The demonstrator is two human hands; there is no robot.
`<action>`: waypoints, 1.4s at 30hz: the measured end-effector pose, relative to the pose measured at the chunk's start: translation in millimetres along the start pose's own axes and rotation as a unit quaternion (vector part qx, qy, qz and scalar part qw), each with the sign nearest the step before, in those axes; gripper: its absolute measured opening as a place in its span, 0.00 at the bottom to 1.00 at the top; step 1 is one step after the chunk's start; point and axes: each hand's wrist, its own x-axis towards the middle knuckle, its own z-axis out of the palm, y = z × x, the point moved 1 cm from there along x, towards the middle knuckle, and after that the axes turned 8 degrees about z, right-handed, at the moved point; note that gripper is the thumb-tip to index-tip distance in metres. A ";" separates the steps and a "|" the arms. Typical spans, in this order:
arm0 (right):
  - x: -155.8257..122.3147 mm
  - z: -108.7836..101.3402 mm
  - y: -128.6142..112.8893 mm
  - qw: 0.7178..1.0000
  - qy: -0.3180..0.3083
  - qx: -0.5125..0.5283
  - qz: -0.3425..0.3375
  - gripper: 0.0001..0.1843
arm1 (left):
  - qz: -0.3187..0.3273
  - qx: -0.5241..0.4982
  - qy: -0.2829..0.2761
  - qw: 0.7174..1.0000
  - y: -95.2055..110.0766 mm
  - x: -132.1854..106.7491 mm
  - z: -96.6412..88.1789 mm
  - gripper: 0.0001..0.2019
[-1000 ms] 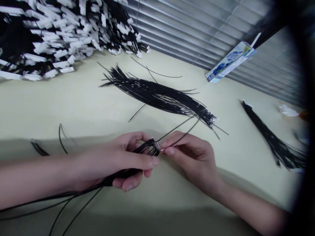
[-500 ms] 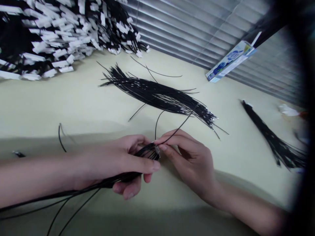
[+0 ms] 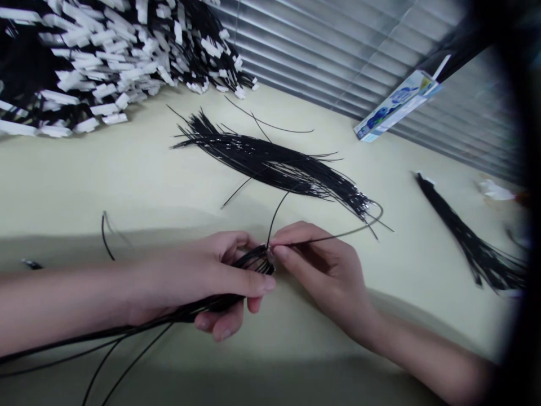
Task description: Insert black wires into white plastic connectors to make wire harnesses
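My left hand [image 3: 230, 276] is closed around a bundle of black wires [image 3: 186, 313], whose long ends trail off to the lower left. The bundle's near tips come together at a small connector [image 3: 269, 259] just beyond my thumb, partly hidden. My right hand [image 3: 323, 265] pinches one black wire [image 3: 338, 235] between thumb and forefinger, close against the connector. That wire loops out to the right over the table. Another black wire [image 3: 276, 214] rises from the connector toward a loose pile of cut black wires [image 3: 270, 160] with shiny tips.
A large heap of black cables with white connectors [image 3: 114, 62] fills the back left. A blue and white drink carton [image 3: 397, 107] with a straw leans at the window blinds [image 3: 304, 51]. Another black wire bundle [image 3: 460, 231] lies on the right of the pale table [image 3: 139, 180].
The wire in my right fingers has swung from pointing up and right to looping out rightward. My right hand has shifted slightly; my left hand holds the bundle in nearly the same place.
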 end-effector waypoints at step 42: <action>-0.6 2.5 1.5 0.990 0.052 -0.087 -0.095 0.05 | 0.009 -0.014 0.001 1.000 -0.6 2.0 -1.7 0.10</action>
